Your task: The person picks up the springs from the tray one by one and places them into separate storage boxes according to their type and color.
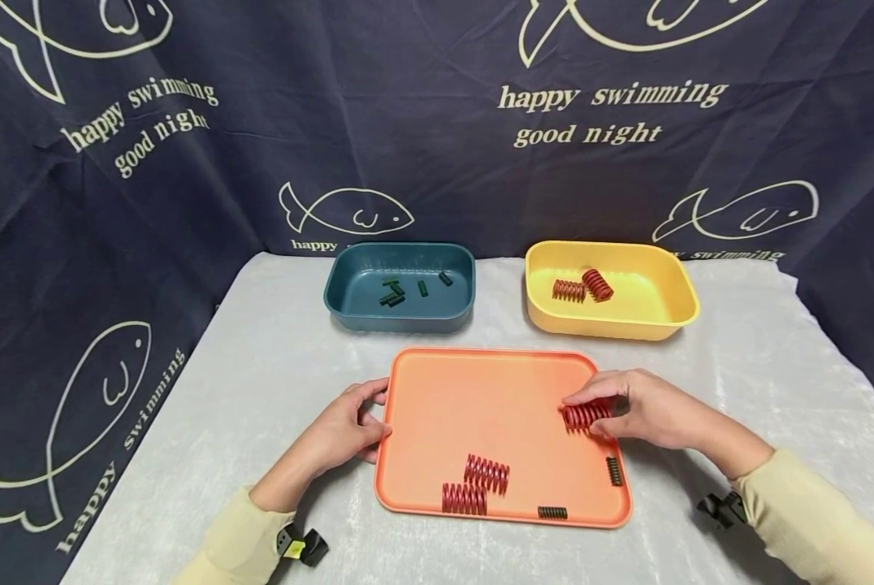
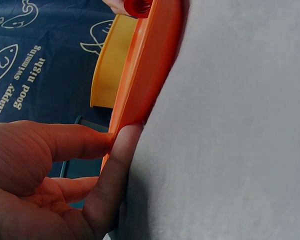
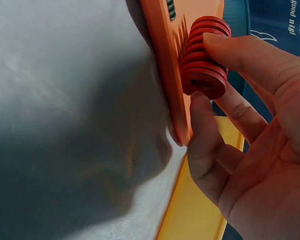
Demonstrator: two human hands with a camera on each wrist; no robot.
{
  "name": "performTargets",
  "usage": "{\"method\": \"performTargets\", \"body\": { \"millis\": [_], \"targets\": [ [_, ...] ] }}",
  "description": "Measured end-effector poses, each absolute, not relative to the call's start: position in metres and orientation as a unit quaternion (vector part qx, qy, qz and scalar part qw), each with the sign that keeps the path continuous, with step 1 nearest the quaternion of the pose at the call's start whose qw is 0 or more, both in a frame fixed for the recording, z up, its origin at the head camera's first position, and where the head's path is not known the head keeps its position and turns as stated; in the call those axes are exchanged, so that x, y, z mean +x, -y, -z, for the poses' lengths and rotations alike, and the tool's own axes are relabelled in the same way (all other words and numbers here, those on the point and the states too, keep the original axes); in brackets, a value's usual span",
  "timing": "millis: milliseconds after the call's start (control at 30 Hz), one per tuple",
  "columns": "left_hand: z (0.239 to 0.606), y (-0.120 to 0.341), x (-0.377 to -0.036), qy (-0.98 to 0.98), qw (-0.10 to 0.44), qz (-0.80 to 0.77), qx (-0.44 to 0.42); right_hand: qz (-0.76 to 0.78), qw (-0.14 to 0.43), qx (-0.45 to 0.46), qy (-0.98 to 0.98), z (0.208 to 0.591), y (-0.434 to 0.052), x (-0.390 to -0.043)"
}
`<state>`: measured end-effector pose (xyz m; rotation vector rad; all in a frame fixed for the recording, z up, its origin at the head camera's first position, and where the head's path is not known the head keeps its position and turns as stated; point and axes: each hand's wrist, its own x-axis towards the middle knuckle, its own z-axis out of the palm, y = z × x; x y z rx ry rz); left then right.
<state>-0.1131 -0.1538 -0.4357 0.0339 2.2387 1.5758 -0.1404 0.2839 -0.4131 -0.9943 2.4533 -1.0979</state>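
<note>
An orange tray [image 1: 473, 398] lies on the pale cloth, and my left hand [image 1: 342, 426] grips its left edge. In the left wrist view, the thumb and a finger [image 2: 122, 155] meet at the tray's rim. Over the tray's right side, my right hand [image 1: 656, 406] pinches a thick red coil spring [image 3: 205, 57] between thumb and fingers. Two more red springs [image 1: 486, 473] [image 1: 464, 499] lie near the tray's front edge. A small dark green spring [image 1: 552, 513] lies by the front rim, another small green spring [image 1: 613, 471] by the right rim.
Behind the tray on the left stands a blue bin [image 1: 400, 322] holding several small green springs [image 1: 422, 288]. A yellow bin [image 1: 612, 327] at the back right contains two red springs [image 1: 569, 291]. Dark printed fabric [image 1: 437, 122] hangs behind and at both sides.
</note>
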Motion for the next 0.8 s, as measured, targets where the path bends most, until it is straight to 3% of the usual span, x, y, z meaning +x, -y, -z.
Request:
{"method": "performTargets", "body": {
  "millis": [800],
  "targets": [
    [0.437,0.155,-0.113,-0.794,0.203,-0.573,0.020,0.377,0.013,-0.371,-0.849,0.373,-0.290,-0.172]
  ]
}}
